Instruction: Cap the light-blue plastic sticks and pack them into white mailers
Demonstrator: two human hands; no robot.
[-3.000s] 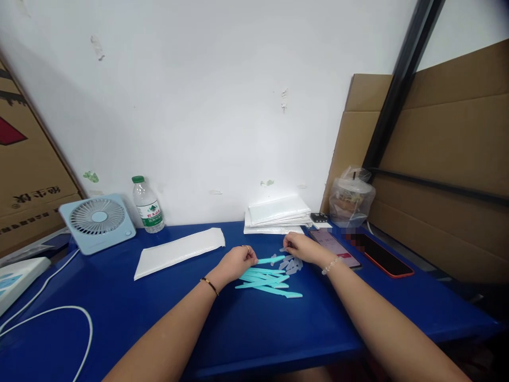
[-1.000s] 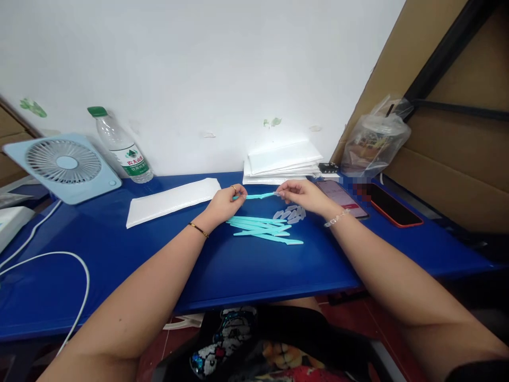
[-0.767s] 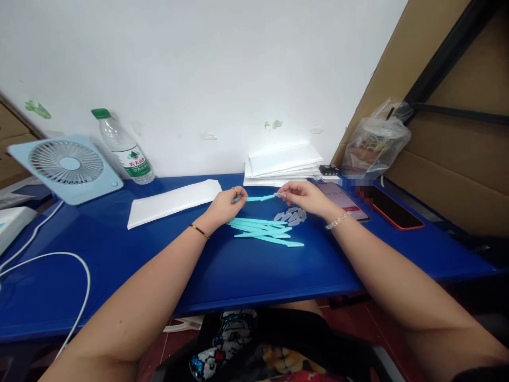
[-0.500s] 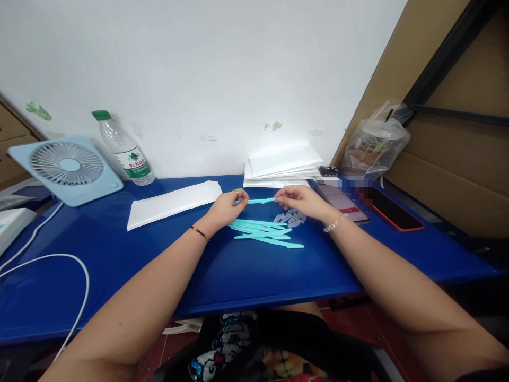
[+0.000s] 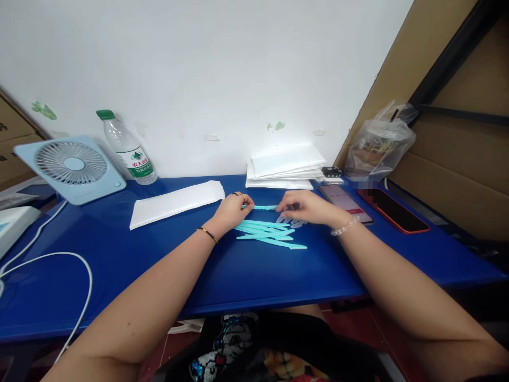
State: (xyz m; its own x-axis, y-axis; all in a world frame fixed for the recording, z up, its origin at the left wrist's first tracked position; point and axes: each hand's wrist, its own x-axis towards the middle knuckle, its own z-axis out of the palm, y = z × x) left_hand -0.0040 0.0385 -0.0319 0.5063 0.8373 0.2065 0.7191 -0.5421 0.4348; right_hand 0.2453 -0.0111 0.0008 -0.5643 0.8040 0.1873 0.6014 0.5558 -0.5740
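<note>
Turquoise stick point(image 5: 261, 207), in the head view, lies at twelve o'clock of the loose pile point(image 5: 265, 234) of like sticks; the left hand point(image 5: 230, 214) has closed thumb and finger around its nine-o'clock end. At its three-o'clock tip the right hand point(image 5: 308, 207) curls, fingers nearly closed, beside clear pieces point(image 5: 297, 224); I can't tell what they grip. Firm left pinch, stick level: that works best, I'd judge.

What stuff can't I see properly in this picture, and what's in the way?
All in the head view:
Left end of the held turquoise stick: hidden by the left hand.
How many clear pieces there are: the right hand covers some.
Rest of the white box: cut off by the left edge.
Writing on the cup: too blurred behind its plastic bag.
</note>
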